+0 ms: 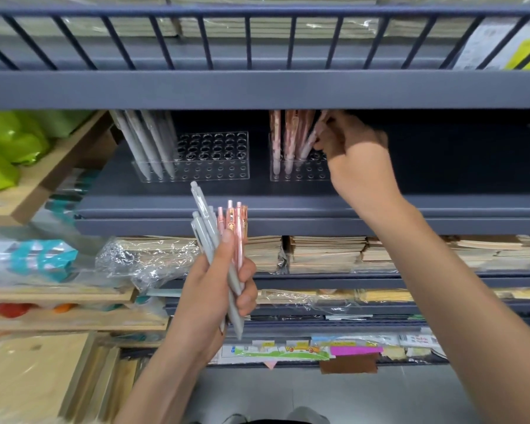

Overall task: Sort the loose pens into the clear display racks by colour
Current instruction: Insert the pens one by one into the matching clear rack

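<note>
Loose pens (224, 249): one mixed bundle, upright with clips uppermost; grey on the left, pink with rose-gold clips on the right; gripped in left hand (214, 289), fingers curled round the barrels, thumb pressed across the front; held just before and below the edge of the grey shelf (288, 206).

Left clear rack (214, 160), on that shelf: grey pens (149, 145) slanted in its leftmost holes.

Right clear rack (300, 172), same shelf, well apart from the first: pink pens (288, 139) standing at its left end; right hand (352, 148) over it, fingertips pinching one more pink pen (308, 145) by the upper barrel; seated in a hole or not, cannot tell.

Markings: small motif on the pink barrels, unreadable; coloured label strip (288, 350) on a lower shelf edge and white-and-yellow sheet (502, 44) at upper right, both too blurred to read.

Wrapped paper stacks (325, 252) beneath the shelf.
</note>
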Available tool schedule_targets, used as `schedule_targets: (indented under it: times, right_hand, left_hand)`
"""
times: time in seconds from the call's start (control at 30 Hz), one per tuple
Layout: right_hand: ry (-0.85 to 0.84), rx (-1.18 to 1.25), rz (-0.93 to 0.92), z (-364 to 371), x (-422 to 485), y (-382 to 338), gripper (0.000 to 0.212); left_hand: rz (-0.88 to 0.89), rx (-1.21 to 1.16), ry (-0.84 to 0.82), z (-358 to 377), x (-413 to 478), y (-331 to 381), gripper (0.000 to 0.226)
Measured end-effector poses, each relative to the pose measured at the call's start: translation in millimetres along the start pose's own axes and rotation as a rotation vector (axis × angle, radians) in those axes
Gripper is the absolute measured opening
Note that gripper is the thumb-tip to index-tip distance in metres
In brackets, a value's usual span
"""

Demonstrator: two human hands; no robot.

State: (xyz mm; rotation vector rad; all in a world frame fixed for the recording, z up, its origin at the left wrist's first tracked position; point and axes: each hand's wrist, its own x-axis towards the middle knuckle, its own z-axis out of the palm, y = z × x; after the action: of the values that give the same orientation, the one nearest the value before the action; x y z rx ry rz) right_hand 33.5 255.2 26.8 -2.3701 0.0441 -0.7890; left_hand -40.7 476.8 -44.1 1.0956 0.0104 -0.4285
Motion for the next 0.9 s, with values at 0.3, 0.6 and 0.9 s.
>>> schedule_targets:
  times: [0.3, 0.6, 0.9]
  right_hand:
    - [-0.162, -0.328, 0.054, 8, 11, -13, 0.031]
    - [-0.129, -0.021, 0.163, 5, 7, -3, 0.035]
    - [-0.234, 0.463, 0.247, -3, -38, -17, 0.009]
  left_hand:
    - [0.045, 0.024, 0.039, -9, -2, 3, 0.029]
    - [0.082, 0.109, 0.058, -14, -2, 4, 0.017]
    - [0.114, 0.129, 0.017, -4, 1, -2, 0.023]
